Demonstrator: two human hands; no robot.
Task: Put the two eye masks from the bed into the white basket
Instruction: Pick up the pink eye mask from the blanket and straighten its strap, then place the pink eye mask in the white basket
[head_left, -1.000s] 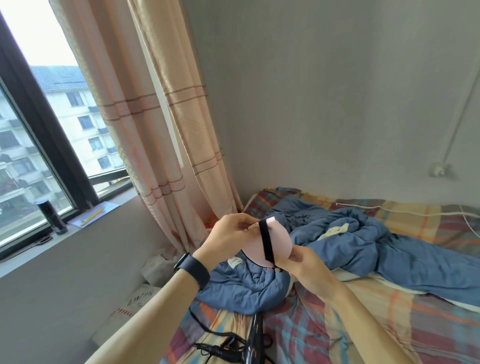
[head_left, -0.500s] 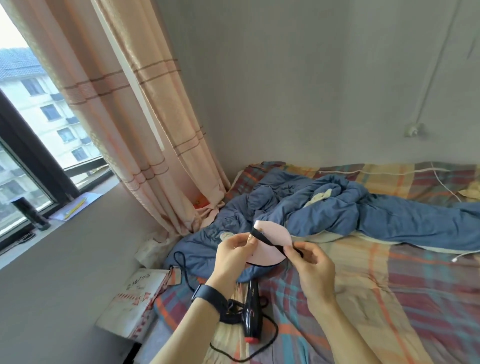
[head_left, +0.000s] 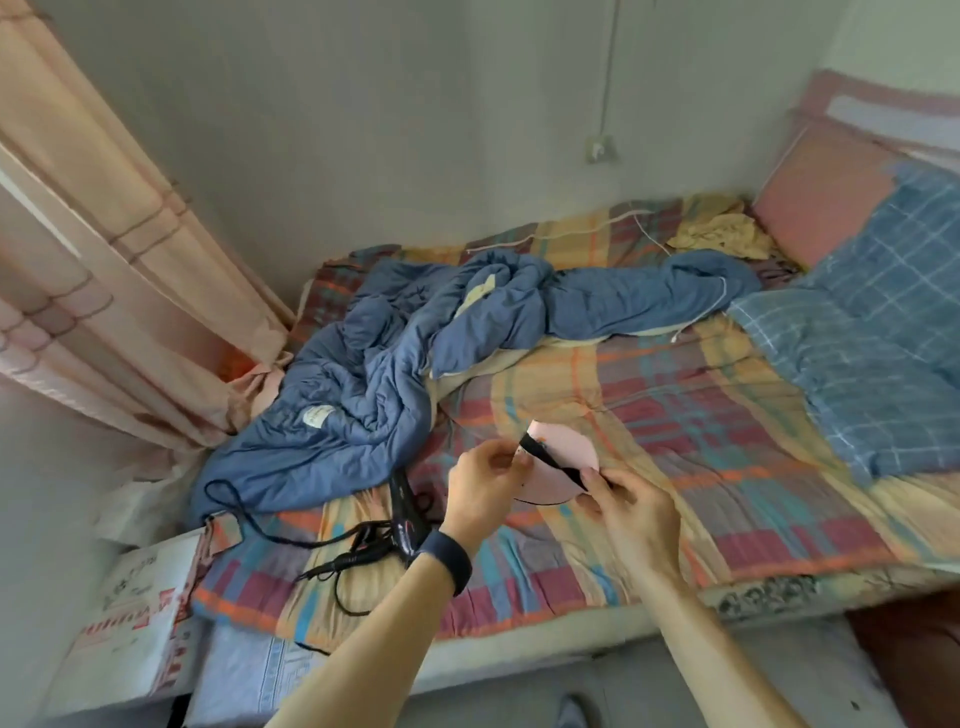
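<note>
A pink eye mask (head_left: 563, 449) with a black strap hangs above the plaid bed (head_left: 675, 415), held between both hands. My left hand (head_left: 485, 480), with a dark wristband, pinches the mask's left end. My right hand (head_left: 631, 506) grips its right end where the strap meets it. Only this one eye mask shows, and no white basket is in view.
A crumpled blue quilt (head_left: 415, 353) lies across the bed's far left. A black hair dryer (head_left: 408, 514) with its cord rests near the front edge. A blue checked blanket (head_left: 872, 353) and pink pillow (head_left: 810, 192) sit at the right. A cardboard box (head_left: 130, 613) stands at the left, by the curtains (head_left: 119, 249).
The view has swung right and down from the window to the whole bed. Both hands have kept hold of the pink mask and lowered it over the plaid sheet.
</note>
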